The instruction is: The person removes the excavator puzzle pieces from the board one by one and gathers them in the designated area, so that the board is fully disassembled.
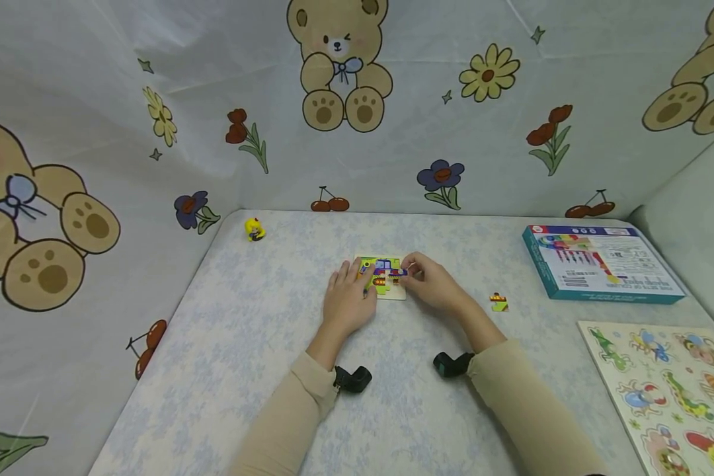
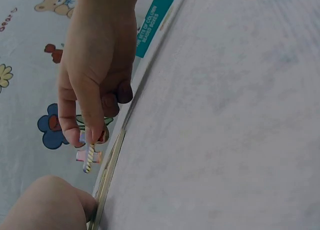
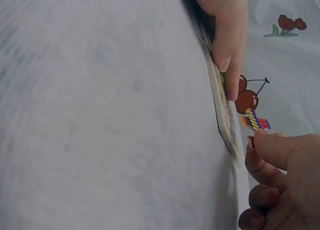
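A small jigsaw puzzle (image 1: 397,293) with a pale border and a colourful vehicle picture lies flat on the table. My left hand (image 1: 349,303) rests on its left part, fingers extended and covering some of the picture. Over the puzzle's right edge, my right hand (image 1: 436,284) pinches a puzzle piece between thumb and index finger. In the right wrist view this puzzle piece (image 3: 253,120) shows yellow-and-dark stripes with red and blue, tilted up above the board. Another loose puzzle piece (image 1: 499,303), green with red and yellow, lies to the right of my right hand.
A teal-edged box (image 1: 607,264) lies at the back right. In front of it is a board with insect pictures (image 1: 625,370). A small yellow-haired figurine (image 1: 254,229) stands at the back left. A patterned cloth (image 1: 393,172) hangs behind the table.
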{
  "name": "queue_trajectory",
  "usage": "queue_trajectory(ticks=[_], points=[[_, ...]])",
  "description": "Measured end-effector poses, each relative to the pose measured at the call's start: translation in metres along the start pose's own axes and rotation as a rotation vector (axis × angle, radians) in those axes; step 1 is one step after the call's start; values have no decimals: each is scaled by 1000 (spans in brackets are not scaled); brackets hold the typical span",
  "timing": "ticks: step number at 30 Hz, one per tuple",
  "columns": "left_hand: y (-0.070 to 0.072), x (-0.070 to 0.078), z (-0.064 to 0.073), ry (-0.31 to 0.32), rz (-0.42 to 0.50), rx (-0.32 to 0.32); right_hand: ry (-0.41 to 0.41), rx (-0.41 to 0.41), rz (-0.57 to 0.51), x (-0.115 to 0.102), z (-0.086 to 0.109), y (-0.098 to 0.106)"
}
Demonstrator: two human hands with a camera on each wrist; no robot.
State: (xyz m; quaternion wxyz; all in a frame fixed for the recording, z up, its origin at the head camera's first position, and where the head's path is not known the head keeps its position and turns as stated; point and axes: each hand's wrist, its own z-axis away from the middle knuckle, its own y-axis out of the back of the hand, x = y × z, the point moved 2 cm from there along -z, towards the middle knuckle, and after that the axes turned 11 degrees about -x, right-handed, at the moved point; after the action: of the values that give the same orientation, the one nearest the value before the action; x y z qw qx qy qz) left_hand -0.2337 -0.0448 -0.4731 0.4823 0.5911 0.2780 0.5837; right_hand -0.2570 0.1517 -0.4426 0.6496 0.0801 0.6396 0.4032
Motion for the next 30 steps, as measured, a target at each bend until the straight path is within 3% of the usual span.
queue_trajectory(ticks=[8, 14, 21, 26, 30], points=[[0, 0, 1, -5, 15, 11, -14, 7, -32, 7, 19, 27], [1, 0, 2, -16, 29, 14, -39, 50, -12, 27, 40, 57], [-1, -1, 2, -9, 19, 9, -152, 86, 26, 59, 69, 90], [0, 0, 2, -11, 34, 12, -240, 97, 32, 74, 83, 99], [0, 0, 2, -14, 34, 9, -266, 112, 52, 84, 87, 102]])
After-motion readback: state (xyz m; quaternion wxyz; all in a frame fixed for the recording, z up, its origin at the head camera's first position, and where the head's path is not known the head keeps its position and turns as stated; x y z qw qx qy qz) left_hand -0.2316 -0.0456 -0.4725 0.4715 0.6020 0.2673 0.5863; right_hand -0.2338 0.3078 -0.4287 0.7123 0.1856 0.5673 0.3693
